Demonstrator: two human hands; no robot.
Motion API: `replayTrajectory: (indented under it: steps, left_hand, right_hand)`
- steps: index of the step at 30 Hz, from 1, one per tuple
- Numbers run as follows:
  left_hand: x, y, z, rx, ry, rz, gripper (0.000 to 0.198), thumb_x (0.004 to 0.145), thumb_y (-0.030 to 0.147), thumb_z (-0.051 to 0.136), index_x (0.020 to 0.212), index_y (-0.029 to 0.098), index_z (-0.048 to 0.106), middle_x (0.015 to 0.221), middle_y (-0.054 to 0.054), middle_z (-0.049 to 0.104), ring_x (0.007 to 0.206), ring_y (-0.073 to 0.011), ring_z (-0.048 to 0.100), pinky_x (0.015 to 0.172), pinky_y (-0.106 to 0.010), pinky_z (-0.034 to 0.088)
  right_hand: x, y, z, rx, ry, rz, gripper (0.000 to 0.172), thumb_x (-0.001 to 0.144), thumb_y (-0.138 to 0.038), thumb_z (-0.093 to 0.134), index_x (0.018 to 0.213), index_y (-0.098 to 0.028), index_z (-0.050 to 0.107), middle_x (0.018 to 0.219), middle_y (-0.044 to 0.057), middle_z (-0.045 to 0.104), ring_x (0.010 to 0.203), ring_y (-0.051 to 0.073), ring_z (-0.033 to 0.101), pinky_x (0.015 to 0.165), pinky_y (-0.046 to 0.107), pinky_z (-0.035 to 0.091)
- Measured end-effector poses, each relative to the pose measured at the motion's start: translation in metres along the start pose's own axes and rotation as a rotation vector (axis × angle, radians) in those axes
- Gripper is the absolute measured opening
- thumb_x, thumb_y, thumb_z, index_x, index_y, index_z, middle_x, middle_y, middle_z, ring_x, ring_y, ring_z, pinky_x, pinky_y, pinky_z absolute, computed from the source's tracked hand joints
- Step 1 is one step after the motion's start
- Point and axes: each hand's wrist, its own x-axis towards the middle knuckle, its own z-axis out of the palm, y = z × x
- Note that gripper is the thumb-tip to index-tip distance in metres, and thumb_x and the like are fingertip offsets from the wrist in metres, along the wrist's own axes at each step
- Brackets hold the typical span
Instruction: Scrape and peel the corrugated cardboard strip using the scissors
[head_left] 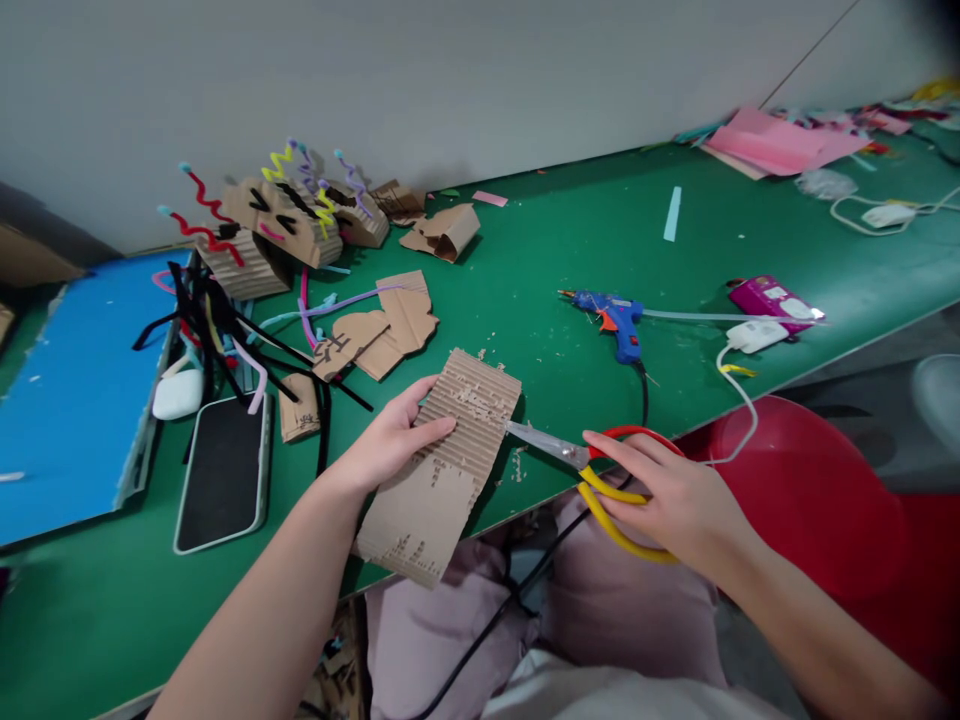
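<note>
My left hand (397,440) grips the left edge of a cardboard strip (439,470), its thumb lying on top. The strip's upper part shows bare corrugated ridges with torn paper bits; its lower part is mostly smooth and reaches past the table's front edge. In my right hand (656,490) are scissors (574,455) with red and yellow handles. Their blades look closed, and the tip touches the strip's right edge. Small cardboard crumbs lie beside the strip. Behind it rest cut cardboard shapes (405,325).
A blue glue gun (619,315) lies right of centre on the green table (525,260), its black cable hanging over the front edge. Left are a phone (225,475), pipe cleaners (210,320) and decorated cardboard figures (277,220). A red stool (810,490) stands at right.
</note>
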Motion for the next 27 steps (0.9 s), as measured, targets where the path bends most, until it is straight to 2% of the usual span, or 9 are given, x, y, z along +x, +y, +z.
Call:
replayTrajectory:
  steps: [5,13,19,27]
  left_hand:
    - [0.0005,0.0005,0.0001,-0.030,-0.009,-0.004,0.053,0.075,0.032,0.067,0.123,0.021,0.048,0.117,-0.009,0.063,0.096,-0.0246,0.064,0.076,-0.030,0.054]
    - [0.0011,0.0008,-0.0006,-0.086,-0.036,-0.012,0.053,0.075,0.029,0.067,0.124,0.020,0.048,0.116,-0.009,0.063,0.095,-0.0240,0.064,0.078,-0.030,0.053]
    - [0.0003,0.0012,0.0016,-0.117,-0.042,-0.020,0.049,0.075,0.026,0.067,0.121,0.020,0.050,0.114,-0.008,0.064,0.092,-0.0216,0.065,0.077,-0.028,0.052]
    - [0.0034,-0.0034,-0.0007,-0.054,-0.034,-0.013,0.050,0.075,0.029,0.068,0.121,0.020,0.050,0.116,-0.008,0.064,0.099,-0.0246,0.063,0.078,-0.029,0.051]
  right_hand:
    - [0.0017,-0.0013,0.0029,-0.043,0.038,-0.012,0.048,0.079,-0.043,0.055,0.123,-0.024,0.054,0.082,0.002,0.065,0.060,0.011,0.059,0.044,0.020,0.041]
    - [0.0037,-0.0028,0.0021,-0.110,0.104,-0.073,0.047,0.080,-0.041,0.054,0.123,-0.024,0.054,0.080,0.002,0.065,0.063,0.011,0.060,0.047,0.022,0.040]
    - [0.0069,-0.0044,0.0017,-0.135,0.123,-0.106,0.045,0.078,-0.040,0.056,0.119,-0.022,0.057,0.077,0.000,0.065,0.059,0.010,0.059,0.045,0.022,0.038]
    - [0.0100,-0.0039,0.0060,-0.148,0.102,-0.104,0.046,0.078,-0.042,0.055,0.119,-0.022,0.058,0.076,-0.001,0.064,0.057,0.009,0.058,0.045,0.023,0.037]
